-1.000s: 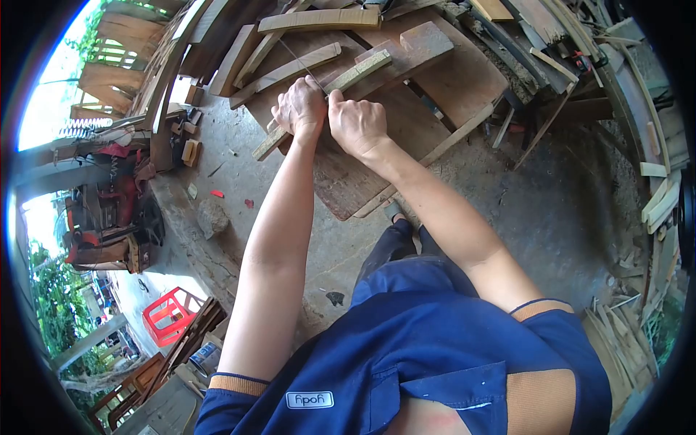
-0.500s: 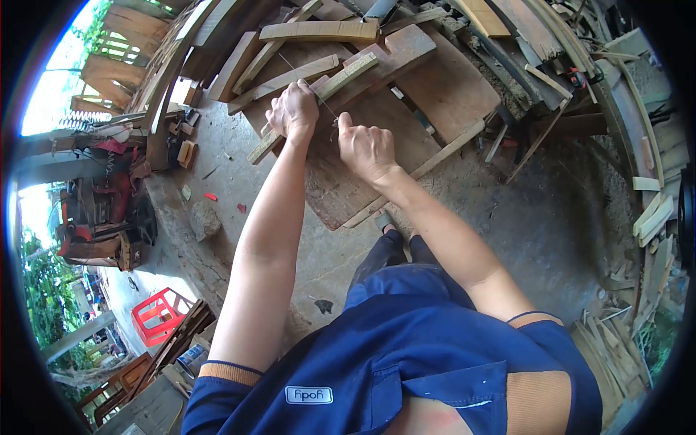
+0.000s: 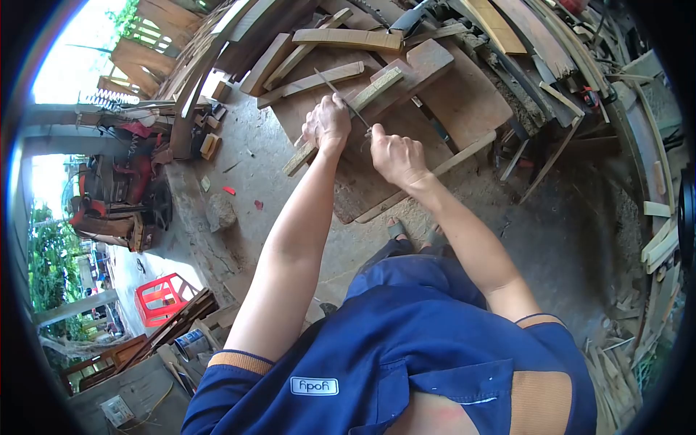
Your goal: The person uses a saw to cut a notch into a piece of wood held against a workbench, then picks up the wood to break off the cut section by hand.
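My right hand (image 3: pixel 399 157) is closed around the near end of a slender metal file (image 3: pixel 357 111), which slants up and left across a narrow wooden strip (image 3: pixel 377 88). My left hand (image 3: pixel 328 123) is closed on that strip, just left of the file; its fingertips are partly hidden. The strip lies slanted over a flat wooden board (image 3: pixel 464 101) that serves as a work surface. Behind it a thick wooden block (image 3: pixel 429 59) and a curved wooden piece (image 3: pixel 348 38) rest on the board.
More wooden pieces (image 3: pixel 312 83) lie at the back left. Stacked lumber (image 3: pixel 500 25) stands at the right. On the concrete floor are a stone (image 3: pixel 221 212) and small red scraps (image 3: pixel 229 191). A red plastic stool (image 3: pixel 163 299) stands at lower left.
The camera view has shifted, so the scene sits farther right. The file lies at a slightly different angle across the strip. Both hands keep their holds.
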### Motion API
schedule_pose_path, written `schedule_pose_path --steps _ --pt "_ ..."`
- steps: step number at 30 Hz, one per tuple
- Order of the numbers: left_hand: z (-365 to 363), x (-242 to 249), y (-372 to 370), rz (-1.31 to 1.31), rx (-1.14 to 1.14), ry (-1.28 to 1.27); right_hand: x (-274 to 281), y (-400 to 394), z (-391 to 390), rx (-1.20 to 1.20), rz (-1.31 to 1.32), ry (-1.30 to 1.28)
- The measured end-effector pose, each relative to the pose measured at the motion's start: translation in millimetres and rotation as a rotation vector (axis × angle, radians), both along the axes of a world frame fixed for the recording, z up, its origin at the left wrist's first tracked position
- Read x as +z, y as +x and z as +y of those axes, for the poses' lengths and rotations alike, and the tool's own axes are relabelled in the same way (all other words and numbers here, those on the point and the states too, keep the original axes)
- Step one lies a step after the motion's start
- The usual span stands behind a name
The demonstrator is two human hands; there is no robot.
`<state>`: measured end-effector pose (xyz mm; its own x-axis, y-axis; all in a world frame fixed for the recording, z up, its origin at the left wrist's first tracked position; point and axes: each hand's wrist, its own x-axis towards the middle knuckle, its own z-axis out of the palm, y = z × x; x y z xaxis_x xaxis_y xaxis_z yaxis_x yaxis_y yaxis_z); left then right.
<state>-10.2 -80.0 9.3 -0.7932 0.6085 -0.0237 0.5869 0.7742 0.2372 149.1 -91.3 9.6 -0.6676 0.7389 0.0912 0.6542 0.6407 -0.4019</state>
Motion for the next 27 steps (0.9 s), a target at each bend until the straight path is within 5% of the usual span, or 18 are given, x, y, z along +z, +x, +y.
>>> schedule_pose_path --steps 7,13,27 --pt "-0.3 0.2 -0.3 -0.016 0.023 0.002 19.3 7.1 13.2 -0.048 0.199 0.026" --pt "5.6 3.8 -14.1 -0.15 0.021 -0.076 -6.8 6.1 8.3 0.013 0.085 -0.011" --pt "4.0 -3.7 -0.1 0.012 0.063 -0.018 9.1 0.8 -0.6 0.03 -0.051 0.054"
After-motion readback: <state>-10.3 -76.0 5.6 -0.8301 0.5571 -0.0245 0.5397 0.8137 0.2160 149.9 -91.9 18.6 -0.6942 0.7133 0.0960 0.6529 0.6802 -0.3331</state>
